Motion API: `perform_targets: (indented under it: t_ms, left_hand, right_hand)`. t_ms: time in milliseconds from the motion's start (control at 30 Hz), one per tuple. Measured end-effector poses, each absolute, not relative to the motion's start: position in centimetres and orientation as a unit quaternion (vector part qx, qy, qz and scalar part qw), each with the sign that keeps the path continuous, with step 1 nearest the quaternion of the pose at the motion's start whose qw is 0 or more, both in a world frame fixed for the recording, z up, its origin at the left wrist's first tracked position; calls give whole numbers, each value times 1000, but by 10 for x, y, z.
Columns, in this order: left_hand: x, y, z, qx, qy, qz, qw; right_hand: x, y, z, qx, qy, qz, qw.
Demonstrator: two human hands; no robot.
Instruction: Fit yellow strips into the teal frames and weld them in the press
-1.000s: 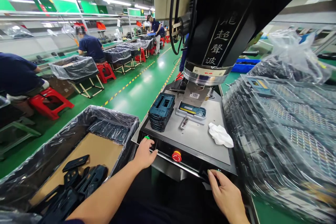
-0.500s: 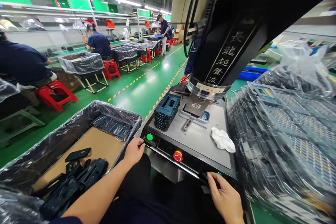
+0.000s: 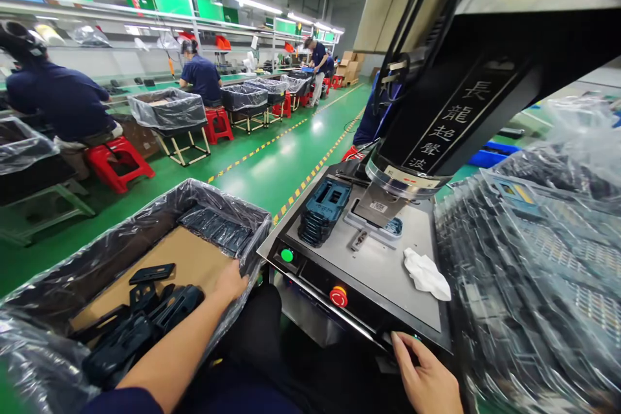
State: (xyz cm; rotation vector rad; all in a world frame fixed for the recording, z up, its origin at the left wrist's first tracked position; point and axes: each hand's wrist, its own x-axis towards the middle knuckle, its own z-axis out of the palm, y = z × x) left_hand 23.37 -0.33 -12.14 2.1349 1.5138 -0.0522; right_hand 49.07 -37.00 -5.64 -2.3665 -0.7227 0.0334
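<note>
My left hand (image 3: 231,281) is over the right rim of the plastic-lined bin (image 3: 264,223), beside the machine. Its fingers are mostly hidden and slightly blurred. My right hand (image 3: 427,369) is closed at the front right edge of the ultrasonic welding machine (image 3: 369,330), thumb on top and the other fingers curled, partly out of sight. On the machine's plate stands a stack of dark blue plastic frames (image 3: 324,207). Under the metal welding head (image 3: 376,204), a blue part (image 3: 395,226) sits in a light fixture (image 3: 353,218).
Loose dark plastic parts (image 3: 145,330) lie on cardboard in the bin. A green button (image 3: 287,255), a red emergency stop (image 3: 338,296) and a white cloth (image 3: 427,273) are on the machine. Stacked clear trays (image 3: 524,272) stand right. Co-workers sit on red stools (image 3: 119,158) at left.
My left hand has left the machine's front left corner and moved left to the bin's rim. My right hand stays at the machine's front edge. The view has turned slightly left.
</note>
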Motion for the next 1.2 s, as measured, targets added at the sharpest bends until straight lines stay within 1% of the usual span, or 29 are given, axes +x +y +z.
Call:
perform_targets:
  t_ms: [200,333,467,633,867,1200]
  left_hand:
    - [233,-2,-126,790,558,-34,250]
    - [232,0,-129,799,547,-49,244]
    - [232,2,-132,803,544,-59,235]
    - [232,2,-129,804,540,-65,241]
    - [233,2,-125,800,544,-71,242]
    - [235,2,-124,793,550,-63,256]
  right_hand:
    - [499,-347,-21,-878,-339,-15,336]
    - [519,-315,4,-873,-370,-47,316]
    - [550,-284,17,-883,-361,-56,294]
    - [588,-253,19,-901,-347,-97,241]
    - [624,-220,15,-911,-326,-146,207]
    - [638,-188,8,-911,-360,-133,151]
